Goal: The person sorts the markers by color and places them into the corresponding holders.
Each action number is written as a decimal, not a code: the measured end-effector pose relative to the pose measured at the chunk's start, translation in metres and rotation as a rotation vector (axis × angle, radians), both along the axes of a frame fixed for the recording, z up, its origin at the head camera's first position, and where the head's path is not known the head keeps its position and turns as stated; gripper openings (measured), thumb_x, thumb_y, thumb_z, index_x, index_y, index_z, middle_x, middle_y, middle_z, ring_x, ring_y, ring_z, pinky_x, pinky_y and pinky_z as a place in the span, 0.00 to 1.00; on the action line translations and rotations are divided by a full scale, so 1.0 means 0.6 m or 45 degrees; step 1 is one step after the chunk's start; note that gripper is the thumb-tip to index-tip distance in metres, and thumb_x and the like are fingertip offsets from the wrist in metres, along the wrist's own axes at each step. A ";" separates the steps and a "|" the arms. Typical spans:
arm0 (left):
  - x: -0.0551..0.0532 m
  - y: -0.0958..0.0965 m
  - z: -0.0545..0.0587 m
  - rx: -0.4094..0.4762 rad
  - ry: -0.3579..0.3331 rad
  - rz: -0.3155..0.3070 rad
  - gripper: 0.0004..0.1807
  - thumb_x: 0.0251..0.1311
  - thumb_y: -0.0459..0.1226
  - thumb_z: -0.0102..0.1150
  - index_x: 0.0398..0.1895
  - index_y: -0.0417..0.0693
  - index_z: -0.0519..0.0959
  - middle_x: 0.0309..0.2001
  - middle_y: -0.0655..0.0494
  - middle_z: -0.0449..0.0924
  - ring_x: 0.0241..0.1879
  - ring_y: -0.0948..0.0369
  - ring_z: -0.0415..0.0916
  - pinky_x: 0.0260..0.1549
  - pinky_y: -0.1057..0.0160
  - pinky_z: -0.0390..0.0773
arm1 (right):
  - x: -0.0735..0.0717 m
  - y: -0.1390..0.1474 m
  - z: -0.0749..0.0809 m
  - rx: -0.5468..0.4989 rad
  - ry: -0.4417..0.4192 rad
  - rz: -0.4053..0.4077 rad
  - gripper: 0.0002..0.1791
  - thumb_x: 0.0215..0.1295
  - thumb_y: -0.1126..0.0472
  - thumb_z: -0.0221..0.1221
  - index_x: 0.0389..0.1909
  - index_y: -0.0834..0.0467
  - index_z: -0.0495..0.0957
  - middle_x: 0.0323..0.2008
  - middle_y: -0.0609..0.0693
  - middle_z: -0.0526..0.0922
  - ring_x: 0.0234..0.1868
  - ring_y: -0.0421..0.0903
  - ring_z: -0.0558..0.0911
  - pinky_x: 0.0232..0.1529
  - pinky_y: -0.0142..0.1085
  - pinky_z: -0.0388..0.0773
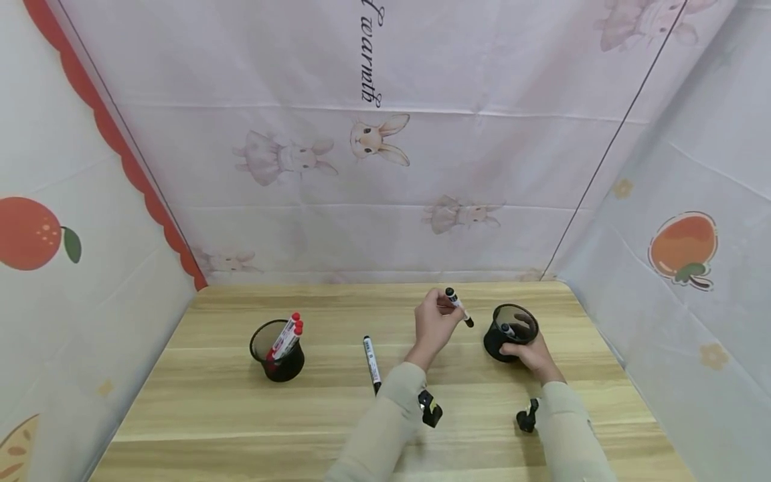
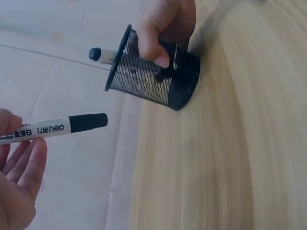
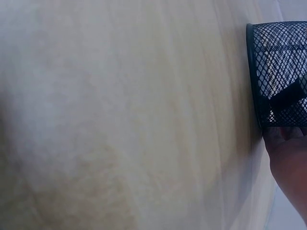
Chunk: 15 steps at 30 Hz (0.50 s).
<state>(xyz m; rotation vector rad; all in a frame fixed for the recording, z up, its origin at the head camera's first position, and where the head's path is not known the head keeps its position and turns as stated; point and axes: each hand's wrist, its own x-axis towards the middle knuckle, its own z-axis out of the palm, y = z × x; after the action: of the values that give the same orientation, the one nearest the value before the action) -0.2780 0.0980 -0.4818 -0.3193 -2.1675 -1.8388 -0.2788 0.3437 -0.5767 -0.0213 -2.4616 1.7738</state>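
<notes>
My left hand (image 1: 435, 323) pinches a white whiteboard marker (image 1: 458, 305) with black ends, raised above the table to the left of a black mesh pen cup (image 1: 495, 340). In the left wrist view the pinched marker (image 2: 53, 128) points toward the rim of the cup (image 2: 144, 72), apart from it. My right hand (image 1: 536, 355) grips that cup around its side, thumb in front. One black-ended marker (image 1: 508, 330) stands inside it, its tip showing above the rim in the left wrist view. The right wrist view shows the mesh cup (image 3: 278, 52) held from one side.
Another whiteboard marker (image 1: 371, 361) with black ends lies on the wooden table (image 1: 199, 408), partly behind the left sleeve. At the left stands a second black mesh cup (image 1: 286, 367) holding several red-capped markers (image 1: 289, 338). Printed cloth walls (image 1: 385, 234) border the table.
</notes>
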 end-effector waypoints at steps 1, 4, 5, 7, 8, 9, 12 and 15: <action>0.001 0.002 -0.001 0.019 0.001 0.004 0.10 0.48 0.30 0.66 0.31 0.47 0.75 0.28 0.61 0.78 0.27 0.67 0.78 0.26 0.70 0.78 | 0.000 0.000 0.000 0.006 0.000 -0.001 0.48 0.41 0.72 0.69 0.64 0.64 0.54 0.58 0.70 0.66 0.54 0.58 0.68 0.44 0.25 0.66; 0.004 0.007 -0.004 0.043 0.024 0.016 0.10 0.48 0.30 0.67 0.30 0.47 0.75 0.29 0.61 0.80 0.26 0.67 0.79 0.26 0.70 0.78 | 0.000 0.000 0.000 0.015 0.001 -0.005 0.48 0.41 0.72 0.69 0.64 0.65 0.54 0.57 0.70 0.67 0.54 0.58 0.69 0.45 0.25 0.65; 0.005 0.008 -0.004 0.051 0.034 0.014 0.10 0.48 0.30 0.67 0.30 0.47 0.75 0.29 0.60 0.81 0.26 0.67 0.79 0.26 0.70 0.78 | 0.000 -0.001 0.000 0.013 -0.002 -0.004 0.48 0.41 0.72 0.69 0.65 0.65 0.54 0.57 0.70 0.67 0.54 0.57 0.69 0.46 0.25 0.65; 0.006 0.010 -0.007 0.059 0.053 0.004 0.10 0.48 0.29 0.67 0.30 0.46 0.75 0.29 0.59 0.81 0.26 0.67 0.79 0.26 0.70 0.78 | 0.000 -0.001 0.000 0.007 -0.004 -0.012 0.48 0.41 0.73 0.69 0.64 0.64 0.54 0.57 0.69 0.68 0.54 0.56 0.69 0.46 0.25 0.65; 0.007 0.011 -0.008 0.064 0.064 -0.008 0.10 0.49 0.29 0.67 0.31 0.46 0.75 0.30 0.58 0.82 0.26 0.67 0.79 0.26 0.70 0.78 | 0.000 -0.002 0.000 0.004 -0.003 -0.017 0.48 0.40 0.73 0.69 0.64 0.64 0.55 0.56 0.69 0.68 0.53 0.55 0.70 0.45 0.25 0.66; 0.007 0.012 -0.009 0.069 0.071 -0.020 0.10 0.49 0.29 0.67 0.31 0.46 0.75 0.30 0.58 0.82 0.26 0.67 0.79 0.26 0.70 0.78 | 0.001 -0.002 0.000 -0.002 0.001 -0.017 0.48 0.40 0.74 0.69 0.64 0.65 0.55 0.56 0.69 0.68 0.53 0.55 0.70 0.45 0.24 0.66; 0.009 0.015 -0.011 0.084 0.088 -0.062 0.10 0.49 0.29 0.67 0.31 0.45 0.75 0.30 0.57 0.81 0.26 0.67 0.79 0.25 0.70 0.78 | 0.001 -0.002 0.001 -0.018 0.020 -0.022 0.47 0.40 0.74 0.69 0.64 0.65 0.56 0.56 0.69 0.68 0.50 0.50 0.71 0.43 0.24 0.67; 0.008 0.019 -0.014 0.098 0.093 -0.084 0.10 0.50 0.29 0.67 0.31 0.44 0.74 0.29 0.58 0.81 0.26 0.67 0.79 0.26 0.70 0.78 | 0.002 -0.003 0.002 -0.082 0.012 -0.004 0.47 0.40 0.75 0.67 0.64 0.65 0.55 0.56 0.69 0.67 0.46 0.44 0.73 0.42 0.25 0.69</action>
<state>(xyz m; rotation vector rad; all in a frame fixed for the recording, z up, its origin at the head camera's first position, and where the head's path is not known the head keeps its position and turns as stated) -0.2733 0.1093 -0.4903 -0.4390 -2.0551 -1.9089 -0.2776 0.3420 -0.5754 -0.0214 -2.3962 1.8466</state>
